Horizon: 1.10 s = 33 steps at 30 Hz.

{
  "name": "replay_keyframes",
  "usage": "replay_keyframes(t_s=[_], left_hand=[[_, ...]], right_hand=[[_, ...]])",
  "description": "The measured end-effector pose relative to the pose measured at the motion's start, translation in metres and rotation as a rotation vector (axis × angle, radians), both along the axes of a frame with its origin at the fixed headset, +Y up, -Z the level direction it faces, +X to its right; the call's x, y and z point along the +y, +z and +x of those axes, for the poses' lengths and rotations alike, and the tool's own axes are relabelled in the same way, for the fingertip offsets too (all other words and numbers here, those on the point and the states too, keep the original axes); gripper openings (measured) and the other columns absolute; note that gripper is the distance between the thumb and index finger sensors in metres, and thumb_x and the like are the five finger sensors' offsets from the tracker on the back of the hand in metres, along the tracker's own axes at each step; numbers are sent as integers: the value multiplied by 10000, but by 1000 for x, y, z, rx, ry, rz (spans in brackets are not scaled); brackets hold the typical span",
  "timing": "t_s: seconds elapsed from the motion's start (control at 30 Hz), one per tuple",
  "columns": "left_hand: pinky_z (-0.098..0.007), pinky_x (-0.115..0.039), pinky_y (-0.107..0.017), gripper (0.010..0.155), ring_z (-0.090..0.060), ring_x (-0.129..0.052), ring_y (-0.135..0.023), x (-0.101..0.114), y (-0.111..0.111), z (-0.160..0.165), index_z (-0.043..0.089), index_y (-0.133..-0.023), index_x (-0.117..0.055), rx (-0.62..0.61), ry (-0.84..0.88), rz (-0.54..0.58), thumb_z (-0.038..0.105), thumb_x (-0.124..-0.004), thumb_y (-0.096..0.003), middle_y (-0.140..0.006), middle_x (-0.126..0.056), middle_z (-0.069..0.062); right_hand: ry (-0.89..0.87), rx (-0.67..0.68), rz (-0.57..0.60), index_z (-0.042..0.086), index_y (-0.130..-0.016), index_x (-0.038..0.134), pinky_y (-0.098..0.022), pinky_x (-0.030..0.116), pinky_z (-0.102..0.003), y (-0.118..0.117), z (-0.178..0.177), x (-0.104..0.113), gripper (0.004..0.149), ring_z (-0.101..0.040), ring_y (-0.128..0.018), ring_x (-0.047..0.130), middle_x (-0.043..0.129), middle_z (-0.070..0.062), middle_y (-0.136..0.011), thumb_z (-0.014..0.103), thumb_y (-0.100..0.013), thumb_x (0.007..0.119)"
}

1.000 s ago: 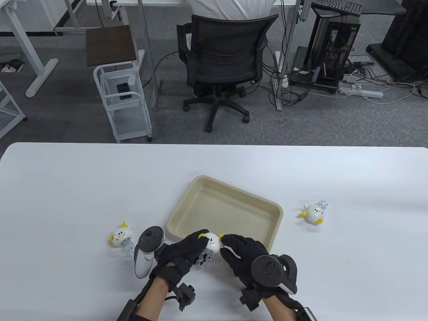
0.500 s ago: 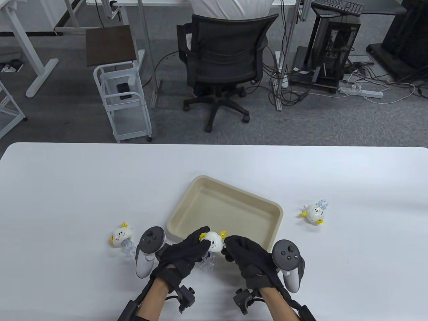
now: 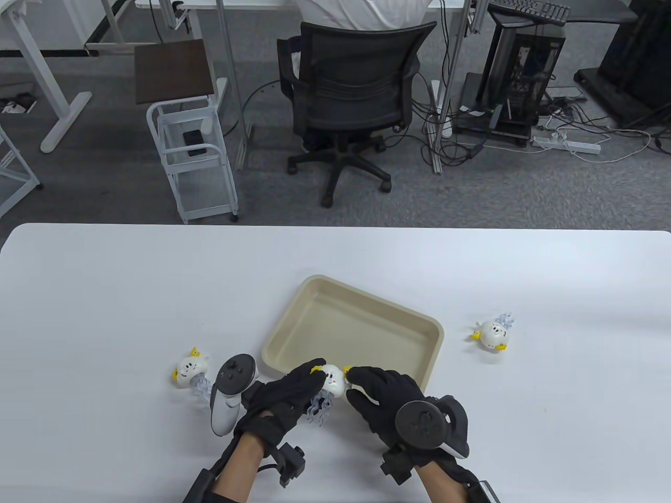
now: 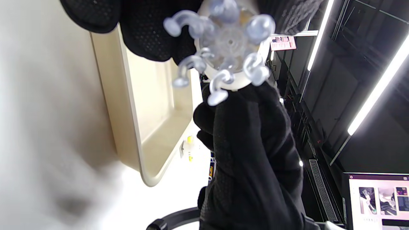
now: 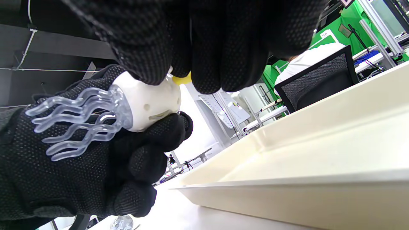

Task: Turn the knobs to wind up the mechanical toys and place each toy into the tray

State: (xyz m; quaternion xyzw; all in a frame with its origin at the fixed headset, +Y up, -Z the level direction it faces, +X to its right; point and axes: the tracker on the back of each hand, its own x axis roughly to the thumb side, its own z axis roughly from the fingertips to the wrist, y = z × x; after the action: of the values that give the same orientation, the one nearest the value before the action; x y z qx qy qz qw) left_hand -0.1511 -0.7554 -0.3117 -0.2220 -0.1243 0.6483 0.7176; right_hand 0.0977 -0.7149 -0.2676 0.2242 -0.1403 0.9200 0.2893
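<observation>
White table (image 3: 105, 293), with an office chair (image 3: 356, 84) and a desk behind it. A jellyfish toy (image 3: 333, 379) is held just off the near rim of the tray (image 3: 433, 335), which has nothing in it yet. The toy's body is gripped by the left hand (image 3: 285, 399), fingers curled round it, clear tentacles hanging toward the wrist. A yellow knob (image 5: 181, 80) is pinched between the fingertips of the right hand (image 3: 385, 401), thumb against finger.

Winding looks like the step in hand. It's probably done best with the body kept locked in the left hand and only the knob twisted, in short turns, released and re-pinched each time. The tentacles should be kept out of the grip; they look bendy.

Room-wise it's easy: the tray rim is right beside the hands, so a short lift over it is all that's needed. Two more toys are waiting, one (image 3: 188, 369) near the left hand, one (image 3: 491, 335) well off to the tray's right. Whether the knob is fully wound can't be told.
</observation>
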Motion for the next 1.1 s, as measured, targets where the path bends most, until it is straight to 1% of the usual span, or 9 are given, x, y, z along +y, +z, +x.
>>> replay_keyframes(t_s=[0.1,0.17,0.3,0.37,0.5,0.6,0.73,0.87,1.1], left_hand=[[-579,-721,-605,816,-369,-870,-761,1,0,0,-44,-1116,-511,-5,1,8,533,-695,-570,-957,-833,-149],[-581,-709,-616,819,-374,-851,-780,1,0,-1,-42,-1125,-487,-15,12,23,523,-699,-571,-975,-810,-149],[-587,-679,-643,811,-392,-799,-833,5,0,1,-12,-1146,-440,-42,48,56,489,-717,-572,-1036,-752,-138],[-586,-668,-654,807,-395,-770,-860,7,-1,0,11,-1154,-430,-76,16,100,487,-720,-570,-1056,-734,-123],[-580,-656,-668,808,-393,-733,-892,13,0,0,40,-1164,-422,-98,20,143,491,-727,-566,-1075,-721,-97],[-571,-679,-652,803,-386,-769,-865,14,0,-1,23,-1152,-458,-58,1,129,509,-718,-568,-1047,-759,-103],[-564,-708,-622,809,-382,-818,-810,9,0,-3,-14,-1135,-489,-23,3,87,529,-694,-571,-996,-807,-129],[-568,-711,-611,813,-386,-828,-787,6,-1,-5,-31,-1129,-493,-12,-14,63,532,-685,-574,-975,-818,-143],[-579,-710,-605,807,-399,-827,-779,5,0,-3,-45,-1125,-491,-34,13,41,515,-687,-578,-968,-816,-162]], right_hand=[[-32,-12,-29,153,-933,803,-571,815,-411,-1,0,-2,387,-296,-668,948,914,-99,-850,388,-626,819],[-170,-32,-129,138,-909,823,-550,826,-406,-4,3,-7,371,-292,-638,960,933,-98,-818,382,-629,817],[-586,-16,-478,71,-889,834,-513,826,-417,-13,9,-26,385,-303,-590,963,941,-125,-771,367,-644,807],[-693,19,-622,32,-867,842,-479,829,-420,-15,11,-33,391,-303,-543,967,947,-140,-729,351,-646,806],[-787,63,-688,14,-841,854,-449,837,-414,-19,12,-34,397,-293,-505,974,957,-140,-692,357,-646,810],[-708,45,-610,31,-856,844,-472,830,-421,-18,12,-28,396,-302,-534,968,948,-135,-716,367,-653,798],[-362,7,-280,49,-976,745,-568,792,-442,-10,9,-9,512,-345,-669,923,875,-157,-865,439,-647,791],[-88,24,-34,98,-1009,709,-608,783,-434,2,-3,5,504,-326,-723,907,847,-131,-914,415,-633,818],[0,0,29,121,-966,758,-588,804,-420,6,-8,3,423,-305,-693,933,891,-102,-870,371,-630,824]])
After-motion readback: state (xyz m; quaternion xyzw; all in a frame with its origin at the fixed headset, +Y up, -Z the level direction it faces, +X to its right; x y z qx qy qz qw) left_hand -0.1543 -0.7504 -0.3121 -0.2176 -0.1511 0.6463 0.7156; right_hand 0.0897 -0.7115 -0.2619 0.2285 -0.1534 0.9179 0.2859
